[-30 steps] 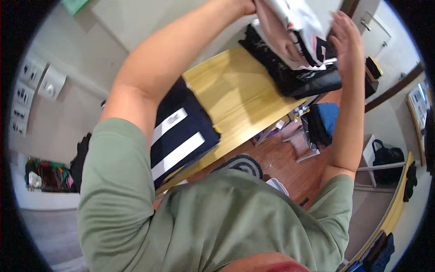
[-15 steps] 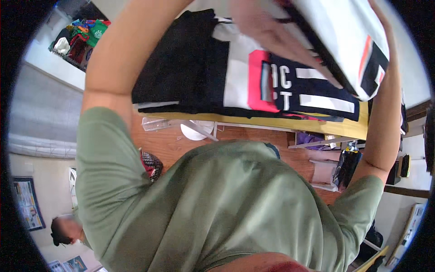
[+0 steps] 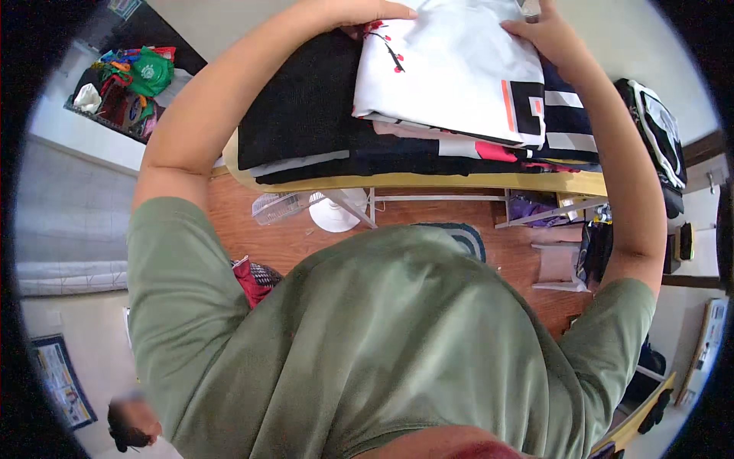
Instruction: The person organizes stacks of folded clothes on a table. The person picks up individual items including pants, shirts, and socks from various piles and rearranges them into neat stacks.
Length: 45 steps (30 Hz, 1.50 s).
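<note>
I see a person in a green shirt [image 3: 382, 329] at a yellow desk [image 3: 451, 182]. A folded white garment [image 3: 451, 80] lies atop dark folded clothes [image 3: 298, 115]. The left hand [image 3: 368, 14] curves over its far left corner; the right hand [image 3: 554, 37], thumb and forefinger parted, touches its right side. Whether either grips, I cannot tell.

You are wearing this camera on your head, the left of a pair, and it is looking steeply down your front, your shirt [image 3: 367, 329] filling the lower middle from close up. Beyond that, it is facing the table [image 3: 550, 182], with your left hand [image 3: 375, 11] and right hand [image 3: 552, 37] showing near the top edge. Its fisheye lens is also taking in the floor [image 3: 287, 243] and bending the curtain [image 3: 73, 218] along the dark, round left rim.
</note>
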Each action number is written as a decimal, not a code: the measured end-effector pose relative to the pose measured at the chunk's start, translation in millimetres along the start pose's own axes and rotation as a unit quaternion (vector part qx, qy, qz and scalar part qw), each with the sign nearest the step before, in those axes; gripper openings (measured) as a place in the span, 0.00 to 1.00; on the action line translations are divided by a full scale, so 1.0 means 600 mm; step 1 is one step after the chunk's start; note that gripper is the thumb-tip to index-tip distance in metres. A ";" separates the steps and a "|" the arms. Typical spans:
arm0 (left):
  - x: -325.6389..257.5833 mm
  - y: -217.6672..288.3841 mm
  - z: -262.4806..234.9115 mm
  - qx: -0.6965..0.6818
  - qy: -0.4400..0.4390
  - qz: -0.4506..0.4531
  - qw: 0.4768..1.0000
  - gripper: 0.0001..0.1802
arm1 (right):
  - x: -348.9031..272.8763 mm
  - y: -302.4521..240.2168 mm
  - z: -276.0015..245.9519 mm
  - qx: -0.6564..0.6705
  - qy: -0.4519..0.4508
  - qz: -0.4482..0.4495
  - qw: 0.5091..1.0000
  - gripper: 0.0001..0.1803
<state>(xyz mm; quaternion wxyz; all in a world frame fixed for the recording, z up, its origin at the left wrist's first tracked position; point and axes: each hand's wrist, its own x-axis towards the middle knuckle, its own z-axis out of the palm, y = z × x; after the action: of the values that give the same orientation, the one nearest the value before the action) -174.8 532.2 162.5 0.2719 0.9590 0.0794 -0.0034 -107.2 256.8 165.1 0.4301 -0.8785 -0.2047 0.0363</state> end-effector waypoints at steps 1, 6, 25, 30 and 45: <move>0.002 0.004 -0.006 0.034 0.024 0.021 0.999 0.24 | -0.014 -0.010 0.000 -0.082 0.058 -0.073 0.992 0.40; 0.007 0.013 -0.010 0.019 0.070 0.070 0.995 0.26 | -0.119 -0.012 0.033 -0.161 0.082 -0.365 0.913 0.36; -0.061 -0.246 -0.106 -0.475 -0.020 -0.075 0.876 0.08 | -0.136 -0.109 0.185 -0.358 -0.020 -0.514 0.780 0.45; -0.096 -0.288 -0.124 -0.452 0.010 -0.101 0.886 0.16 | -0.137 -0.143 0.215 -0.337 -0.077 -0.520 0.781 0.42; -0.145 -0.213 -0.047 0.294 0.334 0.220 0.868 0.40 | -0.131 -0.134 0.188 -0.263 -0.051 -0.465 0.844 0.28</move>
<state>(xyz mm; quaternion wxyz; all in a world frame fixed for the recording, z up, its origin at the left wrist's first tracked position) -281.8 641.2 124.1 -0.0716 0.9312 -0.0522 0.3535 -232.8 353.8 147.4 0.1383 -0.7577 -0.6123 -0.1787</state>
